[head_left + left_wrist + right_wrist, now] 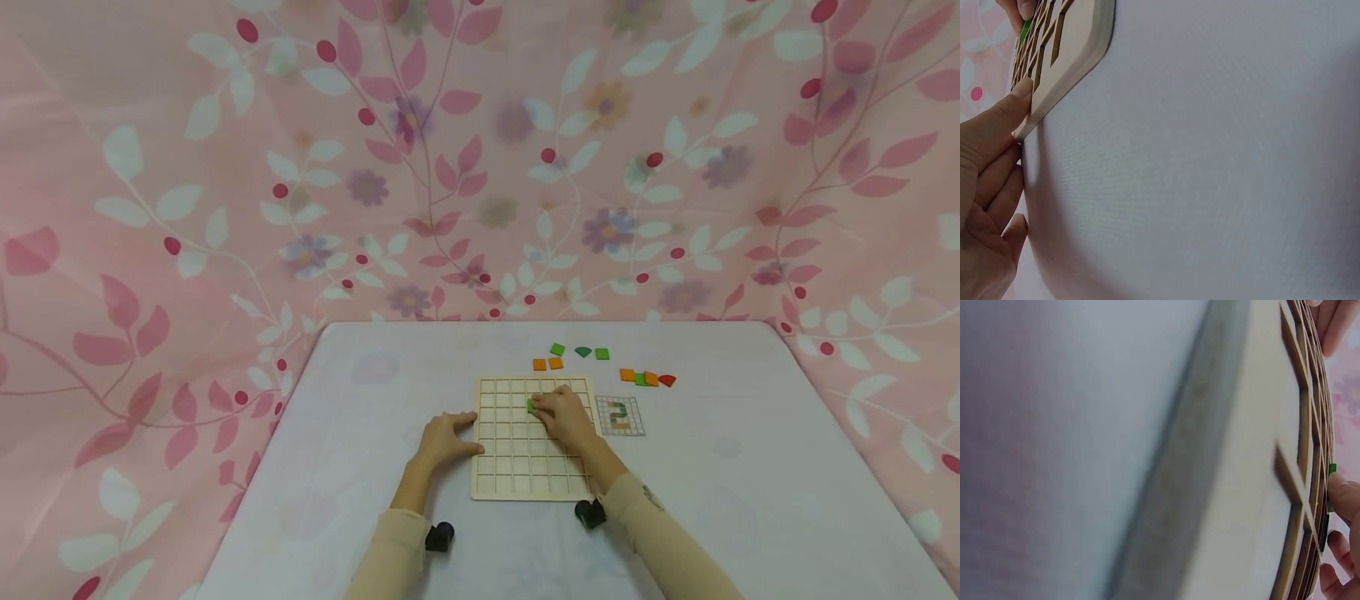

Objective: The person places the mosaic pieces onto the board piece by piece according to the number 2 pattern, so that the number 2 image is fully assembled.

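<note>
A pale wooden grid board lies on the table in front of me. My right hand is over its upper right part and pinches a green tile between thumb and fingers. The green tile shows edge-on in the right wrist view, with a dark green piece just below it by the curled fingers. My left hand braces the board's left edge, thumb and fingers spread apart. In the left wrist view its thumb rests on the rim, the fingers lower against the side.
Behind the board lie green squares, orange squares and a dark green fan-shaped piece. An orange and green cluster and a red fan-shaped piece are farther right. A pattern card lies beside the board.
</note>
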The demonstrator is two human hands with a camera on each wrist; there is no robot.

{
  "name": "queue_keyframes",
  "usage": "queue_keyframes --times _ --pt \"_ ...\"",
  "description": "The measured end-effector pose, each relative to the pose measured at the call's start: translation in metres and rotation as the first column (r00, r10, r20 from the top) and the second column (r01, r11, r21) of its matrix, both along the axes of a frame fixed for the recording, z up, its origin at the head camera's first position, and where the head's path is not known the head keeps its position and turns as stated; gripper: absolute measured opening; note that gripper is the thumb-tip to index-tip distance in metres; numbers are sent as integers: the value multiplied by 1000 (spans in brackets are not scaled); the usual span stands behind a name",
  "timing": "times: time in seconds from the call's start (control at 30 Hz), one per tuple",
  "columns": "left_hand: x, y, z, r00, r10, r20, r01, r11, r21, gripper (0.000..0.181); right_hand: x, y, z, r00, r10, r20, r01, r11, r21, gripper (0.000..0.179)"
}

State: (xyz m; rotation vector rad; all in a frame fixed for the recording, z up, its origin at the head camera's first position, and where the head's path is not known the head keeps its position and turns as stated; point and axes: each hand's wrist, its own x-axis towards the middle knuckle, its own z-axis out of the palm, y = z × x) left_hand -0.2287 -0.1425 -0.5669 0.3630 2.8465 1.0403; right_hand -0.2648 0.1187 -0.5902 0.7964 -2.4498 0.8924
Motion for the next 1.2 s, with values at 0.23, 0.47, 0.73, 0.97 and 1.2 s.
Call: queue_keyframes --times 0.23,0.47,0.73,0.97,1.2 --pt "-1 0 0 1000 0 0 0 1000 -9 66 -6 -3 4 1000 4 -6 -3 998 58 10" --pt "-1 0 0 1000 -6 -8 6 1000 -11 66 -11 -5 8 990 -30 135 20 997 81 12" --pt "-1 0 1 1000 -7 2 7 1000 -10 66 -22 12 7 993 -42 111 52 995 -88 23" --pt "-2 0 -1 1000 -2 -3 2 1000 -18 65 -40 38 10 977 -153 147 170 980 -106 24" --pt "-1 1 -2 1000 12 12 -11 1000 -6 66 -59 42 21 955 -213 208 192 975 115 28"
